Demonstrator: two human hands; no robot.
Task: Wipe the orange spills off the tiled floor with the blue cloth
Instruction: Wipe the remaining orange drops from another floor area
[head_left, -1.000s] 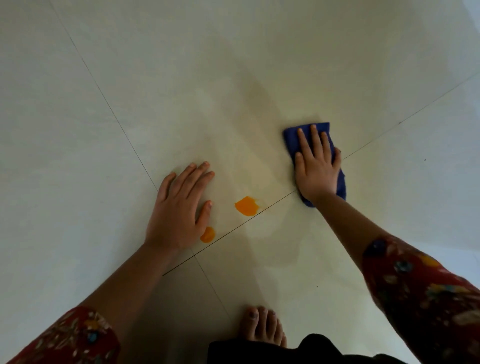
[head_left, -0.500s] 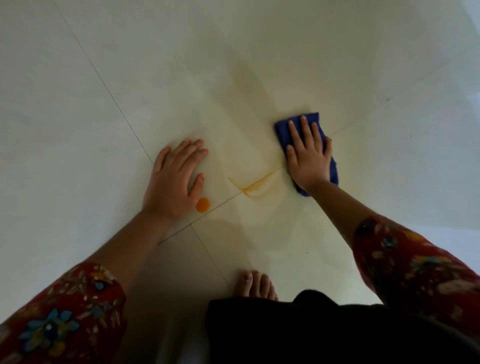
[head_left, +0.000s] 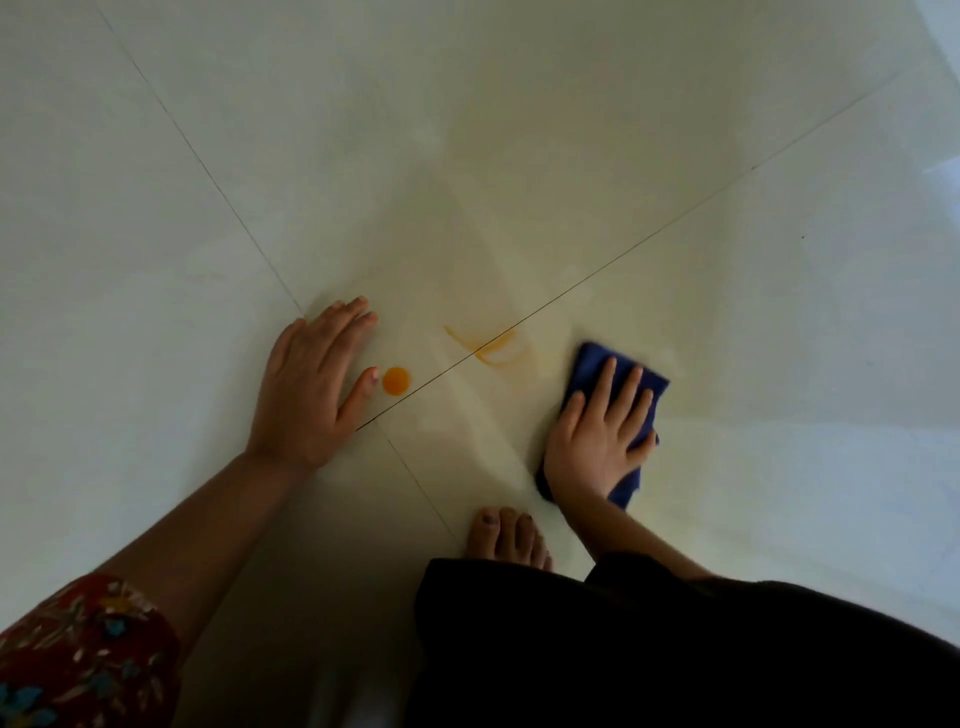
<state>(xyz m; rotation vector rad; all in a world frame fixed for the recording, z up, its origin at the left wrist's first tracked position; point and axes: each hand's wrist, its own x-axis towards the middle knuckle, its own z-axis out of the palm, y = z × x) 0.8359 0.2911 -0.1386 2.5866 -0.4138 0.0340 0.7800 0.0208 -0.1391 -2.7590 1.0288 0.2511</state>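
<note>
Her right hand (head_left: 597, 436) lies flat, fingers spread, pressing the blue cloth (head_left: 618, 374) just right of the orange smear (head_left: 485, 348); left hand (head_left: 306, 384) splayed beside, perhaps touching, the orange drop (head_left: 397, 381).

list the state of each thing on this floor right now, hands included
blue cloth: crumpled, pressed flat to the floor under the right hand
right hand: fingers spread, palm down on the cloth
left hand: flat on the bare tile, holding nothing
round orange spill: whole, unwiped, just beside the left thumb
orange smear: thin streaks across the grout line
tiled floor: faint yellowish film around the smear
bare foot: planted on the tile
</note>
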